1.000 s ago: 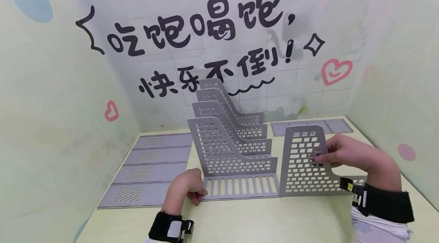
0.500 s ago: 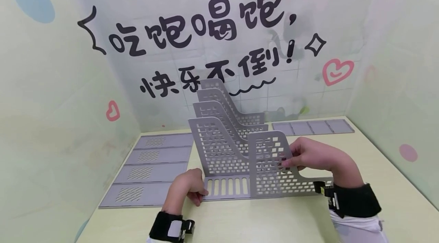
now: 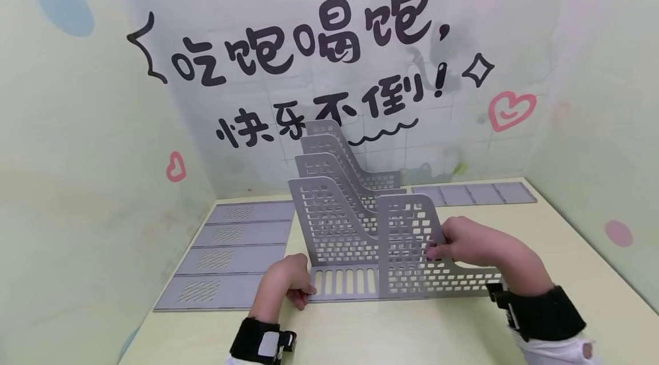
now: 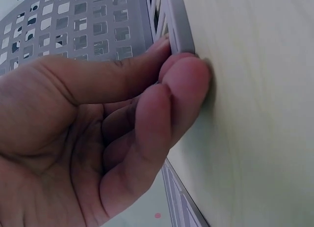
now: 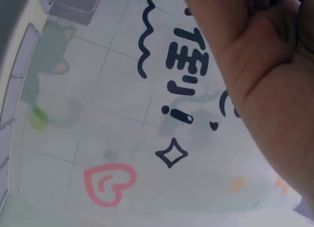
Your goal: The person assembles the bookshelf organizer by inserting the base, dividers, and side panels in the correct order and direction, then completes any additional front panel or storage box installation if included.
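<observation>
In the head view, several grey perforated side panels [image 3: 329, 216], tall at the left and stepped down to the right, stand upright one behind another on a slotted grey base panel [image 3: 344, 298]. My left hand [image 3: 289, 279] pinches the base's near left corner; the left wrist view has the thumb above the base edge [image 4: 177, 25] and a fingertip beneath it. My right hand [image 3: 476, 245] grips another perforated panel [image 3: 383, 256] by its curved edge. That panel is upright over the base's right front part and hides it. The right wrist view has only part of the hand [image 5: 260, 55].
Flat grey panels [image 3: 206, 290] with slanted slots lie in a row on the left of the pale table [image 3: 391, 336]. A row of grey panels [image 3: 476, 194] lies at the back right. Printed walls [image 3: 257, 4] enclose the back and sides.
My right hand has carried its perforated panel leftward, from beside the base to over its front right part. In the last half second it barely moves. My left hand keeps its place.
</observation>
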Motion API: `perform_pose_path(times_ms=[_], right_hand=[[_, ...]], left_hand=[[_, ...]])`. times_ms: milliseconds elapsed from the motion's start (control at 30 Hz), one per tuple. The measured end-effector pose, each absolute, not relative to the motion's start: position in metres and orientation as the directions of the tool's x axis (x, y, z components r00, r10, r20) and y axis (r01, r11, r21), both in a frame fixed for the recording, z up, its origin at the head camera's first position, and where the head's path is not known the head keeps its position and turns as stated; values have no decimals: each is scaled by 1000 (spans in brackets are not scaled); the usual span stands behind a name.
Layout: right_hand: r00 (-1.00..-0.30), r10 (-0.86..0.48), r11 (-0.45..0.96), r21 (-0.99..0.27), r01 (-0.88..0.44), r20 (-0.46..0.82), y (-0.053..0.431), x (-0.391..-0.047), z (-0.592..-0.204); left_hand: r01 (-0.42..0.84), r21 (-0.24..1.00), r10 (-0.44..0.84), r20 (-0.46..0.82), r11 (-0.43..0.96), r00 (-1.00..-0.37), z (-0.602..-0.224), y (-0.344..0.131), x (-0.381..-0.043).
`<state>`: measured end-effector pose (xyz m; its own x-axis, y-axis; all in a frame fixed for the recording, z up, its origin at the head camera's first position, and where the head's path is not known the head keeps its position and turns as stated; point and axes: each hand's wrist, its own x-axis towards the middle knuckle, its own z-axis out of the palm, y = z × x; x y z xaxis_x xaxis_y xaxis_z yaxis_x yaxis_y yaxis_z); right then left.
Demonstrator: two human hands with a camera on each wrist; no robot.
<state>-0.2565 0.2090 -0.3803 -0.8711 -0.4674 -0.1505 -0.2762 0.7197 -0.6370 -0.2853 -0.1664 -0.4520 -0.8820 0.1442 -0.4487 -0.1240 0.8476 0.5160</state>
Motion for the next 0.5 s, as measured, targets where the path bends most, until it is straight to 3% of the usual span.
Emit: perform_pose_path(times_ms=[300, 500], right_hand=[[-785, -617, 676, -473, -565, 57, 252, -239, -424], [-761, -631, 662, -408, -629, 150, 259, -232, -437]], left_hand=[[-28, 389, 144, -405, 921, -903, -454, -158, -278], [-37, 452, 197, -460, 891, -866, -456, -165, -283]])
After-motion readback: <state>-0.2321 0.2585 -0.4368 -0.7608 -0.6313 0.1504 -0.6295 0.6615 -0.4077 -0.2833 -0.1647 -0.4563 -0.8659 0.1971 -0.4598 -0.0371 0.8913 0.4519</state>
